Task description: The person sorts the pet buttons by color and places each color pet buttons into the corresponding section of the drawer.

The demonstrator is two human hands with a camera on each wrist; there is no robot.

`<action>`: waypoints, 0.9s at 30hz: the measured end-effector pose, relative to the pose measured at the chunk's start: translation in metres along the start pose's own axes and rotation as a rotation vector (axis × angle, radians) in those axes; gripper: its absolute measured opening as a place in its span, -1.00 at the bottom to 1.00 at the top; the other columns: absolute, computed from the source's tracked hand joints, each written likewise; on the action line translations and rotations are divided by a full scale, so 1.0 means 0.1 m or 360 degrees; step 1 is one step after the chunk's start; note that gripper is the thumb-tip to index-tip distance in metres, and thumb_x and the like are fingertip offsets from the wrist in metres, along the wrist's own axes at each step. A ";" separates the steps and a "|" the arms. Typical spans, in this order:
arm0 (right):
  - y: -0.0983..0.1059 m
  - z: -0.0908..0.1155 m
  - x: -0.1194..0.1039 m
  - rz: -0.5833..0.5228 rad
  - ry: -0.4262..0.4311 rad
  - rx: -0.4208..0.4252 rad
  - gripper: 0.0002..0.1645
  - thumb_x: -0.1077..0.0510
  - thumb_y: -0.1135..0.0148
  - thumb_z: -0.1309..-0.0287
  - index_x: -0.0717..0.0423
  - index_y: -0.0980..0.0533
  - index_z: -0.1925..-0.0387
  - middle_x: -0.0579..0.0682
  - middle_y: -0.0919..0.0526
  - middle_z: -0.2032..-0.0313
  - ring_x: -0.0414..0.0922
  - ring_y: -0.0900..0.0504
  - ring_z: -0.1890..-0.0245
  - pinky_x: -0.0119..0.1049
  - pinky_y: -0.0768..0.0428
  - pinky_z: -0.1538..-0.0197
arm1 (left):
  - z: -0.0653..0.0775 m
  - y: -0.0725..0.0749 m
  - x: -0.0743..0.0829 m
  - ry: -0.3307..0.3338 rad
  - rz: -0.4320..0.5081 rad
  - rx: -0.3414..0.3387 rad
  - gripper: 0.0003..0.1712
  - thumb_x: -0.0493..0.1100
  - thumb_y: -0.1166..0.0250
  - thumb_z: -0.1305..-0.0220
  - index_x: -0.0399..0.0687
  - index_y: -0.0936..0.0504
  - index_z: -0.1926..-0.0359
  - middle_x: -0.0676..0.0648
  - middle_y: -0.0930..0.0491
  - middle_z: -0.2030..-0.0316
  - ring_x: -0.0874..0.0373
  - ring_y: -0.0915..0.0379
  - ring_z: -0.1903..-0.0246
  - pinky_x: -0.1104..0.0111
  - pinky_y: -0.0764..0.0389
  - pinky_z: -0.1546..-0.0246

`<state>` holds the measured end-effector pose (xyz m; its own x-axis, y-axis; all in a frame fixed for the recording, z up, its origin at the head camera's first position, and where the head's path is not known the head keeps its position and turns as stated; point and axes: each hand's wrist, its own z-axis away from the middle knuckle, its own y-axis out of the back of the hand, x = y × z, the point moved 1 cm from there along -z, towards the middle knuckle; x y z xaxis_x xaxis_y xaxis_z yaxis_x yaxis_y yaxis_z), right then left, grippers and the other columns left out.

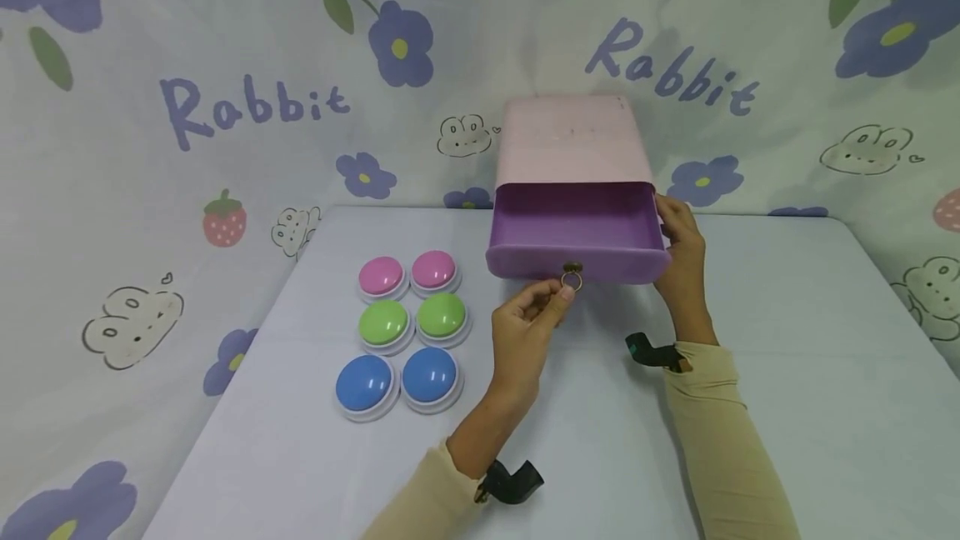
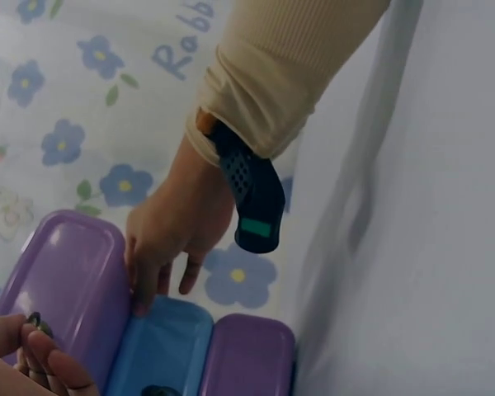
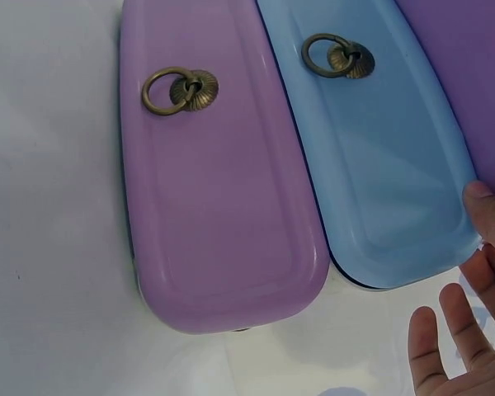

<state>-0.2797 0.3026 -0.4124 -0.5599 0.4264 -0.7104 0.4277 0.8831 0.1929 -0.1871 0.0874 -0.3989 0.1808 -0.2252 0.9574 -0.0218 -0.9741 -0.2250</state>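
Note:
A small pink cabinet (image 1: 573, 140) stands at the back of the table with its top purple drawer (image 1: 525, 263) pulled out, its inside showing. My left hand (image 1: 525, 327) pinches the brass ring pull (image 1: 572, 282) on that drawer's front between thumb and fingers. On the cabinet's right side rests my right hand (image 1: 682, 261). In the right wrist view its thumb lies at the corner of the blue drawer (image 3: 388, 157), other fingers extended alongside. Under the blue drawer is another purple drawer (image 3: 223, 206); both of these are pushed in.
Left of the cabinet, push-button domes stand in pairs: pink (image 1: 381, 276), green (image 1: 383, 322) and blue (image 1: 363, 383), each on a white base. A patterned cloth (image 1: 255, 40) hangs behind the white table (image 1: 810, 373), close to the cabinet's back.

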 end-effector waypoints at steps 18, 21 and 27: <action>-0.12 0.04 -0.04 -0.0013 0.0002 -0.0045 -0.39 0.46 -0.19 -0.04 0.06 -0.43 -0.16 0.04 -0.48 -0.02 -0.22 -0.40 -0.01 -0.49 -0.36 0.07 | 0.18 0.09 0.05 -0.0018 -0.0002 -0.0008 -0.78 -0.11 -0.30 -0.15 -0.14 -0.64 0.25 -0.09 -0.59 0.36 0.13 -0.46 0.39 0.39 -0.52 0.32; -0.14 0.02 -0.01 -0.0006 -0.0005 -0.0059 -0.40 0.45 -0.19 -0.05 0.05 -0.43 -0.16 0.03 -0.47 -0.03 -0.23 -0.40 -0.01 -0.50 -0.37 0.06 | 0.16 0.15 -0.07 -0.0029 -0.0030 -0.0063 -0.72 -0.02 -0.31 -0.13 -0.05 -0.63 0.18 -0.08 -0.58 0.32 0.10 -0.47 0.34 0.37 -0.52 0.28; -0.03 0.01 -0.17 -0.0023 -0.0036 0.0001 -0.48 0.50 -0.11 -0.09 0.24 -0.42 -0.13 0.12 -0.47 0.01 -0.28 -0.41 0.06 -0.53 -0.36 0.11 | 0.18 0.35 -0.10 0.0068 -0.0242 -0.0236 -0.65 0.03 -0.31 -0.12 0.09 -0.59 0.05 -0.03 -0.50 0.31 0.13 -0.46 0.29 0.39 -0.52 0.25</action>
<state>-0.2705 0.2927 -0.4019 -0.5498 0.4088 -0.7284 0.4201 0.8890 0.1819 -0.1718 0.0561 -0.4198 0.1510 -0.0732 0.9858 -0.1424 -0.9885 -0.0516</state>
